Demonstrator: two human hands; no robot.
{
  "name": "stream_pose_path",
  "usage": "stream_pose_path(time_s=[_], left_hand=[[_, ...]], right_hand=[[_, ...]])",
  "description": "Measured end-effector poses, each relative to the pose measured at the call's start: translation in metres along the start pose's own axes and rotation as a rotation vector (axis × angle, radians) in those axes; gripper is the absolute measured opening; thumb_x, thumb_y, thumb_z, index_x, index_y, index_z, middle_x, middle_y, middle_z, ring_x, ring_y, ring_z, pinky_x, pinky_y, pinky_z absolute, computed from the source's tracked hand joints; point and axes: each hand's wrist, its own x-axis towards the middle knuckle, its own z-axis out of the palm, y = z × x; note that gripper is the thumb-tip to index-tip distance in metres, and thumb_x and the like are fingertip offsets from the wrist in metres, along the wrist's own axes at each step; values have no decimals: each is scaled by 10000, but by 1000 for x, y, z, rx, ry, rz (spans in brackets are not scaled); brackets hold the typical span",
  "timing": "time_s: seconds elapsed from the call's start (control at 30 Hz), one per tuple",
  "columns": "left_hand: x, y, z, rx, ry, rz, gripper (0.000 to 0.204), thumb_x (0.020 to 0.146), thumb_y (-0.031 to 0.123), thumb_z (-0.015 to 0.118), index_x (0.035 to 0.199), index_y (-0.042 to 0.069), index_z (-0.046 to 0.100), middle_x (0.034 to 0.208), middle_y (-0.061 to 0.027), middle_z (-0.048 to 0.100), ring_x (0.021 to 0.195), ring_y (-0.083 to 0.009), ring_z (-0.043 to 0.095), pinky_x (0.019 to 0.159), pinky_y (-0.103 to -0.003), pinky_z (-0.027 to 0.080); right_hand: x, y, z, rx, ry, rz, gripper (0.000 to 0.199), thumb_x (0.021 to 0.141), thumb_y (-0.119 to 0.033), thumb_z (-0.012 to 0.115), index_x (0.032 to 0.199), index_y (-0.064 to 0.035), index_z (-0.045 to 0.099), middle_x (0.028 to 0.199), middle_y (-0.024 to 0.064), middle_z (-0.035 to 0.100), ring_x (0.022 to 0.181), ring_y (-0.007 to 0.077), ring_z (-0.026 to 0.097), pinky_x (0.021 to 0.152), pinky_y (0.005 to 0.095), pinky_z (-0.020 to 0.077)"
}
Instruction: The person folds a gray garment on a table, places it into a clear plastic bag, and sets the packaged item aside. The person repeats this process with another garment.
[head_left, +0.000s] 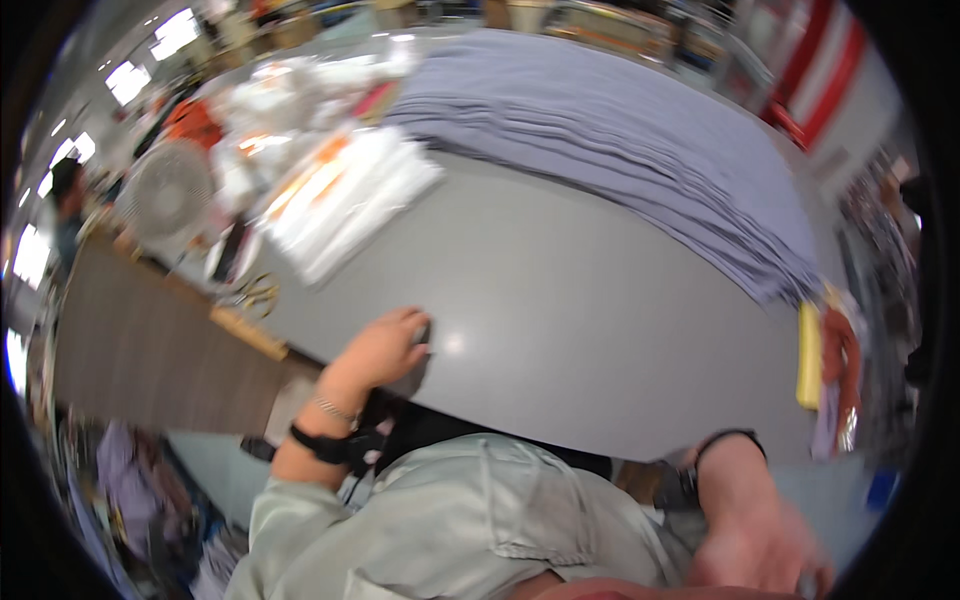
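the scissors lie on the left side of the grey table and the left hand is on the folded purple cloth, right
Not quite: the left hand is at the near edge of the grey table, apart from the folded purple cloth, as the head view shows. The scissors do lie on the left.

Ok so the right hand [755, 555] is a smeary blur down by the bottom edge, the dark thing [423, 333] in the left hand [383, 348] is half hidden and unidentifiable, and the white plastic packs [350, 205] are fuzzy too.
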Motion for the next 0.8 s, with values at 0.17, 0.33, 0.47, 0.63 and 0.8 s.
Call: stream_pose_path(time_s=[0.17,0.33,0.47,0.63,0.8], left_hand=[[58,41,-65,-44,-164,187,438,887,191,601,1279,23,502,1213,-166,589,1081,-316,591,904,-395,477],[173,69,-94,-454,-297,331,396,950,178,531,1297,-10,491,1224,-135,594,1134,-241,579,952,-347,467],[279,89,-77,-733,-167,262,376,990,168,457,1305,-37,479,1284,-133,550,1197,-235,533,993,-341,440],[372,100,-46,-1420,-74,106,450,996,220,444,1301,-109,422,1322,-211,489,1219,-276,509,992,-347,449],[434,93,-21,-1658,37,-84,449,981,248,484,1229,-123,445,1203,-236,551,1077,-281,601,893,-308,515]], right_hand=[[-153,73,22,-71,-260,942,119,892,-80,599,981,-5,620,974,90,625,846,164,577,783,301,466],[-331,170,83,-158,-810,1430,157,843,-173,628,922,-39,655,841,139,659,699,286,617,667,357,487],[-396,202,128,-226,-867,944,164,844,-205,620,873,-57,685,819,140,674,742,360,619,729,436,505],[-411,240,156,-191,-1142,1322,161,803,-194,653,789,-36,679,773,151,672,715,355,622,683,435,501],[-403,261,147,-21,-1201,1522,194,792,-186,678,724,-9,640,657,124,638,651,266,635,615,384,487]])
